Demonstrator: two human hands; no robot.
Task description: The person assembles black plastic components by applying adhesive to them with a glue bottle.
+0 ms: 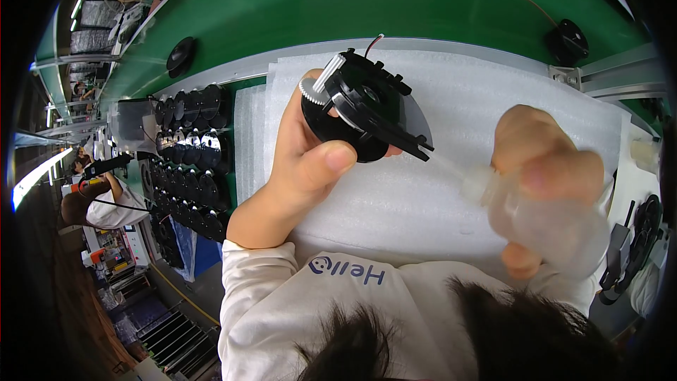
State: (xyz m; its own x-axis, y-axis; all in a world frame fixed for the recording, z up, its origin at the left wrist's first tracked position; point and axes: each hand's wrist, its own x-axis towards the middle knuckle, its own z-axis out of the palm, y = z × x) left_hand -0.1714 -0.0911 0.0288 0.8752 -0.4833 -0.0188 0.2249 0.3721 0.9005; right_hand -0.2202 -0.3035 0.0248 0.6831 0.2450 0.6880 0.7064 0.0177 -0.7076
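My left hand (296,162) is closed around a round black plastic assembly (370,99), held tilted above the white foam sheet (395,219). At the assembly's upper left sits a white toothed gear (312,90) with a ribbed white shaft, and a short thin wire rises from its top. A forked black arm points down to the right. Closed around a translucent squeeze bottle (557,229), my right hand (546,159) is smeared by motion. The bottle's pale nozzle (476,182) points toward the assembly's forked end; a gap shows between them.
Several rows of round black parts (190,144) stand at the left. Beyond the foam runs a green surface (423,7) carrying a black disc (181,56) and a wired black part (566,42). More black parts (638,240) lie far right. Another person (116,201) works at the left.
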